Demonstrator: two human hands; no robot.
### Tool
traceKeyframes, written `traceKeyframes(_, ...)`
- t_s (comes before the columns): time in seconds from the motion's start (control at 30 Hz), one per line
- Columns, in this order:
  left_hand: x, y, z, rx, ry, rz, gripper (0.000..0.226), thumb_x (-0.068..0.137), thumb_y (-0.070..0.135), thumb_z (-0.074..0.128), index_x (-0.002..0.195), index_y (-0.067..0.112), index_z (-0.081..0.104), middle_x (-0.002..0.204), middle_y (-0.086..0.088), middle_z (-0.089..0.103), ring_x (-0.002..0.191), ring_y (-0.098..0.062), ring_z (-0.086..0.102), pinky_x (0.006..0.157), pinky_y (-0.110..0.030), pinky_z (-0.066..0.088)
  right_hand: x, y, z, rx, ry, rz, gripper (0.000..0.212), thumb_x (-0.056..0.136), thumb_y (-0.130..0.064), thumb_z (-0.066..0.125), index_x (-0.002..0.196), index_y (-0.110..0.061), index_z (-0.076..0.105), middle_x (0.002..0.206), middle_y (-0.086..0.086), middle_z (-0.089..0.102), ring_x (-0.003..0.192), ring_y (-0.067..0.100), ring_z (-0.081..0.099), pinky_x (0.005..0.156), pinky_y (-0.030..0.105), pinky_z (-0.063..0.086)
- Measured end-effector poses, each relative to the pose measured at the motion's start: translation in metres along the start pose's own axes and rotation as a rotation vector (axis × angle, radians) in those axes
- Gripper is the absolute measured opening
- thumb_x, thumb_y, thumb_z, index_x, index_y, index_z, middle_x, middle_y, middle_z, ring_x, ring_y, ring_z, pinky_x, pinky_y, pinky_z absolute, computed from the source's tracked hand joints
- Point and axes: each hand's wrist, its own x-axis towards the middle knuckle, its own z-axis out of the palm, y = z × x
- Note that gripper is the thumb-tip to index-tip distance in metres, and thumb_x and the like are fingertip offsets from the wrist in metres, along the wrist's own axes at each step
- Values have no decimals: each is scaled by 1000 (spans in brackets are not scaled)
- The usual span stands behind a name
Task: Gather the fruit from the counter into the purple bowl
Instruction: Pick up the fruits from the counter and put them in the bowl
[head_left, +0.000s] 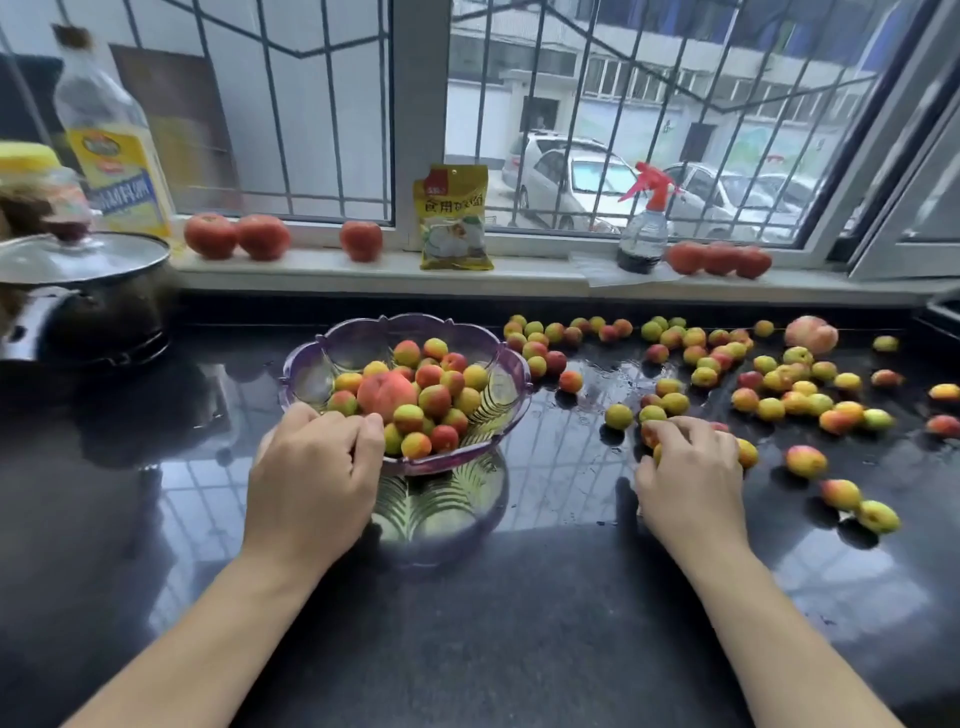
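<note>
A glossy black counter (519, 597) runs under a barred window that looks out on parked cars. On the white sill (389, 270) sit red tomatoes (210, 235), a yellow packet (454, 218) and a spray bottle (644, 228) with a red trigger. At far left stand an oil bottle (111, 150), a yellow-lidded jar (36, 187) and a dark pot (83, 306) with a glass lid.

A scalloped purple bowl (311, 364) stands on the counter left of centre. It holds a heap of small red-and-yellow fruit and one larger peach (387, 395).

The left hand (311, 478) is at the bowl's near rim, knuckles up. Its fingers (358, 431) curl over the edge, touching the fruit inside beside the peach. Whether they grip the rim or hold a fruit cannot be told.

The right hand (691, 478) lies palm down on the counter, to the right of the bowl and apart from it. Its fingers are curled round a few small fruit, and bits of red and yellow show at the fingertips (655, 427) and at the outer edge of the hand.

Many more loose fruit (769, 408) are scattered across the right half of the counter, from near the bowl's far right side out to the right edge. A second peach (810, 335) lies among them near the back. Two green-yellow fruit sit just beyond the right hand's fingertips, and a few lie to its right, nearer the front.
</note>
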Motion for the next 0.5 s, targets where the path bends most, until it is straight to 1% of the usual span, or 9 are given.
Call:
traceKeyframes(0.1, 0, 2, -2, -9, -2, -18, 46, 100, 41, 40, 56, 37, 28, 55, 13, 39, 78, -26, 51, 70, -45, 50, 5, 8, 2, -23, 11, 101, 31, 79, -5, 69, 110, -5, 70, 108, 22, 60, 99, 44, 52, 86, 46, 43)
traceKeyframes(0.2, 0, 3, -2, 11, 6, -36, 46, 100, 41, 39, 56, 31, 35, 56, 9, 42, 78, -25, 50, 66, -43, 49, 6, 6, 3, -38, 22, 71, 26, 79, -2, 68, 106, -2, 68, 100, 25, 61, 93, 44, 54, 82, 47, 44)
traceKeyframes(0.33, 0, 5, -4, 23, 9, -40, 46, 99, 40, 41, 55, 27, 40, 55, 10, 40, 77, -25, 51, 65, -39, 45, 5, 2, 0, -52, 16, 55, 28, 78, -2, 71, 105, -3, 67, 95, 22, 63, 91, 43, 56, 80, 46, 46)
traceKeyframes(0.43, 1, 3, -5, 35, 9, -49, 47, 99, 39, 42, 54, 26, 41, 56, 11, 41, 76, -24, 51, 62, -36, 42, 4, -7, -12, 116, 32, 73, 23, 85, -9, 73, 107, -6, 67, 100, 16, 64, 96, 37, 57, 82, 41, 46)
traceKeyframes(0.5, 1, 4, -7, 29, 26, -67, 48, 99, 39, 42, 54, 25, 43, 56, 11, 42, 73, -23, 52, 61, -34, 41, 2, -26, -28, 342, 83, 28, 18, 90, -16, 73, 106, -12, 68, 99, 5, 66, 91, 23, 61, 77, 31, 48)
